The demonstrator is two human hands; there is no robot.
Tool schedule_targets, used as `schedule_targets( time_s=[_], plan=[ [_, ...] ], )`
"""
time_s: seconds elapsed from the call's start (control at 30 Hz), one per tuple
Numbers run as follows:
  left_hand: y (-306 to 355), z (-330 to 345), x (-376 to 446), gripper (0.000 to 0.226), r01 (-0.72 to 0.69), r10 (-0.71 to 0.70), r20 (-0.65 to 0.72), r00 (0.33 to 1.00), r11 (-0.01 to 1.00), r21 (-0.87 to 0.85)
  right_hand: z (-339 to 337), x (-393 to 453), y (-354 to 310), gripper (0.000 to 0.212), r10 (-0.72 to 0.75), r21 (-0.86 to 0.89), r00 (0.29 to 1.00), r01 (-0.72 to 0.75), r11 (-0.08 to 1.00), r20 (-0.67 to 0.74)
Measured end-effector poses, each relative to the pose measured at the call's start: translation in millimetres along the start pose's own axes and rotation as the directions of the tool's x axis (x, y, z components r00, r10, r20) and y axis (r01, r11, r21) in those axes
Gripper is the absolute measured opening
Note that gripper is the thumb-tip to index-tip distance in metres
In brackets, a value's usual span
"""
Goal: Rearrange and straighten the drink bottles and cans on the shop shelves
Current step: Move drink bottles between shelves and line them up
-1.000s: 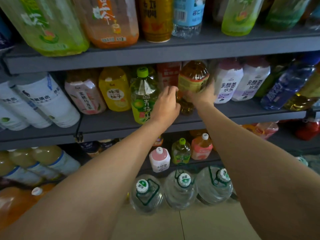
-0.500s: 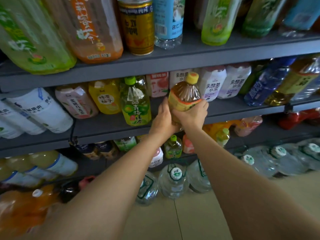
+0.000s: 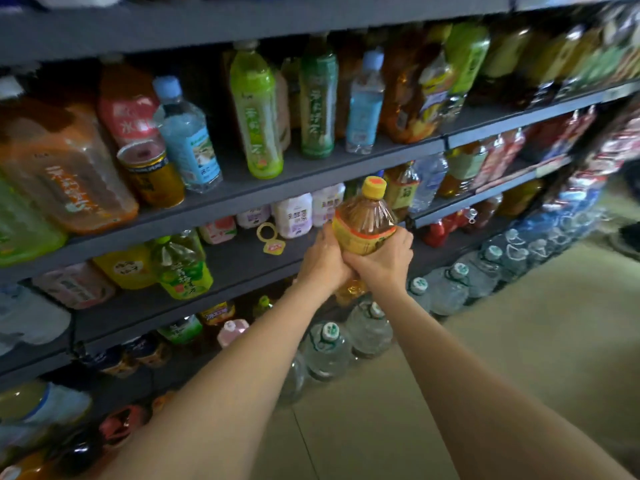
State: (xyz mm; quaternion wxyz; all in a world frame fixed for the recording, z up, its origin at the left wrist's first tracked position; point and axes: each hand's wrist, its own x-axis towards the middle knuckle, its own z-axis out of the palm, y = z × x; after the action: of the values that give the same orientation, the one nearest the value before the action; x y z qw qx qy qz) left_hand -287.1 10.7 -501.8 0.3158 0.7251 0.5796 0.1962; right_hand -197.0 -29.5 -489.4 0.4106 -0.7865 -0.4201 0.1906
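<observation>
Two hands, left hand [image 3: 323, 261] and right hand [image 3: 382, 261], curl their fingers round the amber tea bottle [image 3: 363, 223], probably to steady its weight; it hangs upright in front of the middle shelf [image 3: 242, 261], beyond which white yoghurt-drink bottles [image 3: 294, 214] stand.

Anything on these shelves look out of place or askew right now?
Yes. A loose yellow ring-shaped tag lies on the bare middle shelf, attached to no bottle. Both hands, left and right, hold the amber tea bottle off the shelf.
</observation>
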Motion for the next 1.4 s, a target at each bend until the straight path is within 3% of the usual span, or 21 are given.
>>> schedule_targets(
  time_s=[0.1, 0.27, 0.37, 0.47, 0.57, 0.67, 0.77, 0.8, 0.87, 0.97, 1.07, 1.13, 1.17, 1.23, 1.33, 1.37, 1.4],
  plan=[
    [54, 9, 14, 0.058, -0.070, 0.070, 0.010, 0.997, 0.998, -0.003, -53, 26, 1, 0.081, -0.020, -0.030, 0.999, 0.019, 0.999, -0.032],
    [138, 49, 53, 0.076, -0.077, 0.079, 0.027, 0.996, 0.993, -0.088, -130, 101, 22, 0.087, 0.017, 0.022, 0.998, -0.018, 1.000, 0.054],
    [192, 78, 87, 0.070, -0.092, 0.098, 0.033, 0.995, 0.985, -0.149, -172, 156, 37, 0.088, 0.000, 0.043, 0.998, -0.003, 0.999, 0.063],
    [245, 93, 122, 0.059, -0.110, 0.116, 0.049, 0.992, 0.988, -0.107, -207, 206, 44, 0.091, 0.013, 0.051, 0.999, -0.015, 0.999, 0.038],
    [284, 102, 165, 0.065, -0.056, 0.061, 0.062, 0.996, 0.995, -0.080, -230, 250, 38, 0.091, -0.019, 0.060, 1.000, 0.019, 0.998, 0.001],
    [303, 103, 203, 0.075, 0.003, 0.008, 0.086, 0.996, 0.992, -0.123, -236, 289, 29, 0.087, -0.023, 0.070, 0.999, 0.024, 0.997, -0.028],
    [305, 102, 241, 0.079, -0.055, 0.067, 0.046, 0.997, 0.974, -0.220, -226, 327, 25, 0.083, -0.041, 0.097, 0.998, 0.045, 0.994, -0.043],
    [305, 102, 251, 0.069, -0.035, 0.052, 0.047, 0.998, 0.951, -0.308, -222, 336, 26, 0.082, -0.040, 0.104, 0.998, 0.045, 0.994, -0.049],
    [313, 102, 269, 0.025, -0.001, -0.006, -0.017, 1.000, 0.905, -0.424, -213, 361, 27, 0.082, -0.052, 0.128, 0.997, 0.059, 0.990, -0.059],
    [321, 121, 301, 0.028, -0.015, -0.093, -0.127, 0.988, 0.748, -0.663, -208, 396, 31, 0.083, -0.036, 0.147, 0.998, 0.044, 0.988, -0.051],
    [332, 139, 327, 0.032, 0.041, -0.162, -0.188, 0.969, 0.851, -0.524, -209, 428, 38, 0.083, -0.031, 0.145, 0.998, 0.039, 0.989, -0.056],
    [343, 147, 337, 0.028, 0.038, -0.118, -0.171, 0.978, 0.911, -0.412, -212, 450, 43, 0.083, -0.018, 0.154, 0.999, 0.026, 0.988, -0.048],
    [351, 155, 343, 0.042, 0.011, -0.075, -0.145, 0.987, 0.916, -0.400, -214, 461, 47, 0.083, -0.011, 0.158, 0.999, 0.018, 0.987, -0.044],
    [368, 170, 350, 0.061, 0.032, -0.098, -0.123, 0.988, 0.893, -0.448, -219, 481, 53, 0.083, -0.005, 0.162, 0.999, 0.011, 0.987, -0.039],
    [394, 185, 356, 0.046, 0.108, -0.296, -0.175, 0.939, 0.736, -0.668, -231, 509, 53, 0.086, -0.005, 0.118, 1.000, 0.003, 0.993, 0.018],
    [400, 191, 358, 0.045, 0.118, -0.339, -0.192, 0.921, 0.712, -0.692, -234, 516, 53, 0.087, -0.011, 0.079, 0.998, 0.006, 0.997, 0.054],
    [406, 195, 359, 0.045, 0.118, -0.333, -0.237, 0.912, 0.769, -0.628, -238, 522, 52, 0.087, -0.030, 0.055, 0.995, 0.025, 0.998, 0.092]
  ],
)
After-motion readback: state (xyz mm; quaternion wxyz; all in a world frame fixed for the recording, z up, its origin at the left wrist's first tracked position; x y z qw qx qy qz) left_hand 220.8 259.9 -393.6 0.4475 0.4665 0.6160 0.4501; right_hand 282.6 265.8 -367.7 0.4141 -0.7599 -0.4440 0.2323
